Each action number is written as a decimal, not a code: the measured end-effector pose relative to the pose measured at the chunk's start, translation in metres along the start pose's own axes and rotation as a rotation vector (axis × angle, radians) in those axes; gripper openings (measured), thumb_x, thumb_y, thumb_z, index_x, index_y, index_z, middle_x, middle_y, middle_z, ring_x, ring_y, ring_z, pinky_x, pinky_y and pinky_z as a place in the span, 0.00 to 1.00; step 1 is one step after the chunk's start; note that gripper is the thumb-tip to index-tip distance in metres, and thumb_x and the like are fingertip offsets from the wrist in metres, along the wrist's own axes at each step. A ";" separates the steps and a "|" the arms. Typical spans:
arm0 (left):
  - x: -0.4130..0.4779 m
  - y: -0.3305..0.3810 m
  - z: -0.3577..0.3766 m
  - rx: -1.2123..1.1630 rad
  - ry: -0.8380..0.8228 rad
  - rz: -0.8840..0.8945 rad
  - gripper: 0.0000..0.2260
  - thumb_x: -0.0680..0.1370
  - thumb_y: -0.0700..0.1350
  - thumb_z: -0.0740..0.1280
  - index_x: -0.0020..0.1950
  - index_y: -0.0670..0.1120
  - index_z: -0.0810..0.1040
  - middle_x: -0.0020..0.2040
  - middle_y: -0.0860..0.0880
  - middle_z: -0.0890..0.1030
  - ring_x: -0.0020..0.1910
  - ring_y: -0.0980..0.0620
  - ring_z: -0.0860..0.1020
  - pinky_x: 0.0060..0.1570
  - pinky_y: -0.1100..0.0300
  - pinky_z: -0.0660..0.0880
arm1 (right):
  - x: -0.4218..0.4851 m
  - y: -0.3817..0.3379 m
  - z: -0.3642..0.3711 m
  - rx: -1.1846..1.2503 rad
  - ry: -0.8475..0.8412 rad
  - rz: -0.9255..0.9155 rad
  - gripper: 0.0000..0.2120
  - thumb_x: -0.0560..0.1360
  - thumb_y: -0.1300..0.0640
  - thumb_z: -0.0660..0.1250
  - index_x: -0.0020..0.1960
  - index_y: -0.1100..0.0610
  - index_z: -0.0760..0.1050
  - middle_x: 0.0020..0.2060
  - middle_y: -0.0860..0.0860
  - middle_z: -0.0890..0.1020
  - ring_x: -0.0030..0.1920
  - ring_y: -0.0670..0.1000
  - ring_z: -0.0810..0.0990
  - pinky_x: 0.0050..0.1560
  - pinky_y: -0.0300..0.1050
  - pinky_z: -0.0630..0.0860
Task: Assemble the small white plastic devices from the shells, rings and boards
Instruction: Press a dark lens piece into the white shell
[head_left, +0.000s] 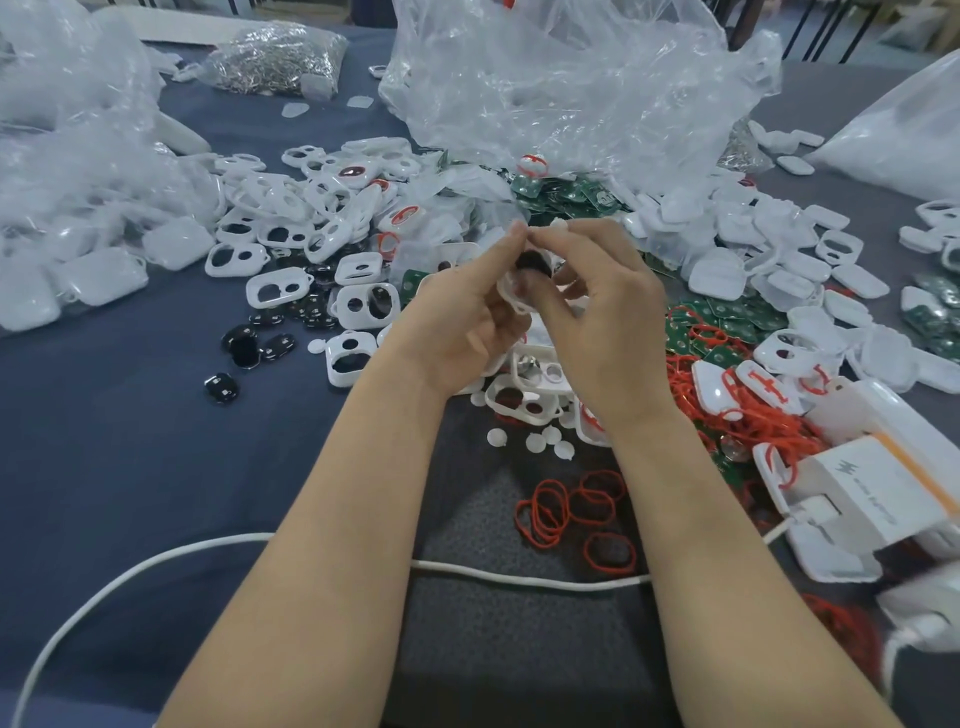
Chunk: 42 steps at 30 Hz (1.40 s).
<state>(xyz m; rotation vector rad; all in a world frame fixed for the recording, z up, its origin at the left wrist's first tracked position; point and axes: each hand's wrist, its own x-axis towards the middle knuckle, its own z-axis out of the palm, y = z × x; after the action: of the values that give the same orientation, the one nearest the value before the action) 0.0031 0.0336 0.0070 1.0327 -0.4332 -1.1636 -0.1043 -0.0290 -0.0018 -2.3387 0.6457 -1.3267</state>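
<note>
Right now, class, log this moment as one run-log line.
step: assembling | left hand: grips white shell | right hand: pinches white shell's top edge | red rings: loose on table

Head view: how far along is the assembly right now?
Done: a few ringed shells lie at the right, seemingly assembled. In hand: the left hand and right hand together grip one white shell with a dark part in it. Left: most of it, judging by the heap of empty shells, the green boards and the loose red rings.
</note>
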 end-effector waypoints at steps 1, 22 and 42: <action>0.000 0.000 0.000 0.011 0.011 0.013 0.10 0.79 0.51 0.66 0.44 0.46 0.80 0.39 0.51 0.78 0.37 0.57 0.76 0.47 0.64 0.72 | 0.000 0.000 0.001 -0.009 -0.002 -0.007 0.10 0.74 0.62 0.70 0.55 0.60 0.81 0.49 0.53 0.79 0.40 0.46 0.74 0.45 0.39 0.74; 0.000 -0.009 0.009 0.563 0.205 0.469 0.02 0.80 0.41 0.66 0.51 0.45 0.77 0.42 0.50 0.81 0.41 0.59 0.79 0.45 0.63 0.78 | 0.008 0.001 -0.006 0.766 0.144 0.658 0.03 0.74 0.65 0.69 0.43 0.58 0.78 0.33 0.49 0.83 0.35 0.47 0.84 0.39 0.36 0.79; 0.002 -0.011 0.013 0.637 0.381 0.469 0.02 0.77 0.40 0.67 0.48 0.45 0.78 0.43 0.49 0.82 0.42 0.57 0.81 0.47 0.59 0.80 | 0.006 0.004 -0.002 0.413 0.125 0.601 0.07 0.75 0.59 0.70 0.40 0.53 0.74 0.33 0.48 0.79 0.32 0.43 0.76 0.37 0.37 0.76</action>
<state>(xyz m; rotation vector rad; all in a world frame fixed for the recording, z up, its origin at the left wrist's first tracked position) -0.0117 0.0262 0.0036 1.5604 -0.7153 -0.3867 -0.1042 -0.0360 0.0011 -1.5722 0.9179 -1.1821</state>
